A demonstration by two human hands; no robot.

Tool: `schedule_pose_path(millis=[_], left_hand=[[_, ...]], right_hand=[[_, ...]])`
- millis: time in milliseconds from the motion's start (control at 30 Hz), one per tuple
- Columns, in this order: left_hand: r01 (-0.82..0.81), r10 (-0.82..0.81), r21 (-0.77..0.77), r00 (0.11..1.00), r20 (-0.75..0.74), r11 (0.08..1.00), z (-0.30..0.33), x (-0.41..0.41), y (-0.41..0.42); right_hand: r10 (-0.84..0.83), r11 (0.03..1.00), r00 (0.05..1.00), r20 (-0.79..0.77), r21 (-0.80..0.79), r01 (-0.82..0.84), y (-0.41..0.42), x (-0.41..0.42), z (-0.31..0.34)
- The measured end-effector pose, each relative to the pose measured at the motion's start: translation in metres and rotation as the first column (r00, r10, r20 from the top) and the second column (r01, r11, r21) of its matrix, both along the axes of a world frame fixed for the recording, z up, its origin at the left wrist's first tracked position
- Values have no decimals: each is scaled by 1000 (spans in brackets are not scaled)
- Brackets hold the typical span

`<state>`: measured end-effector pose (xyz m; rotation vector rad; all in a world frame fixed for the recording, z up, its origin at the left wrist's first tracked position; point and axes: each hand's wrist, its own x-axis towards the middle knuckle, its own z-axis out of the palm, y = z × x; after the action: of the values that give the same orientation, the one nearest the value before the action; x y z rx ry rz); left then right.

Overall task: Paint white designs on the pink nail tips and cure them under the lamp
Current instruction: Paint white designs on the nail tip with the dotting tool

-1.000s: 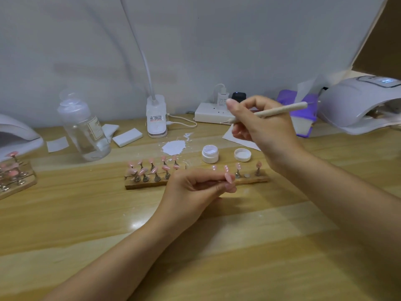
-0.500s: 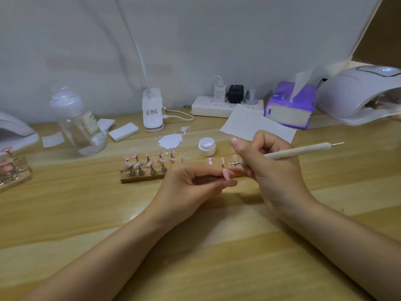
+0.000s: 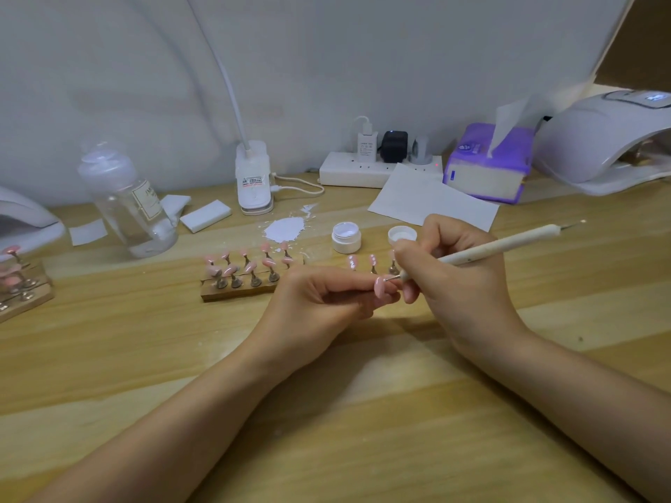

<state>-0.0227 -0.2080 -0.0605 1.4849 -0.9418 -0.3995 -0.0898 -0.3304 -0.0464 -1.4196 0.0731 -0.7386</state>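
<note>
My left hand pinches a pink nail tip on its stand above the table. My right hand grips a white dotting pen, and the pen's metal point touches the top of that nail tip. Behind the hands a wooden holder carries several pink nail tips on metal stands. An open jar of white gel and its lid sit just beyond. The white curing lamp stands at the far right.
A clear bottle, a clip lamp base, a power strip, a purple tissue pack and a paper sheet line the back. A second lamp and nail holder sit at the left edge. White smear on the wood.
My right hand came down from near the power strip with the pen and brought its tip onto the nail tip that my left hand holds. The left hand stayed put.
</note>
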Motion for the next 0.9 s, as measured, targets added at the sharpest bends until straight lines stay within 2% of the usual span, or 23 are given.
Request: schedule_pose_path(millis=[900], left_hand=[[8,-9,29,1000,29,1000,-1,0,-1]], right_hand=[[-9,1000,1000,-26,-10,8,-1,3,-4]])
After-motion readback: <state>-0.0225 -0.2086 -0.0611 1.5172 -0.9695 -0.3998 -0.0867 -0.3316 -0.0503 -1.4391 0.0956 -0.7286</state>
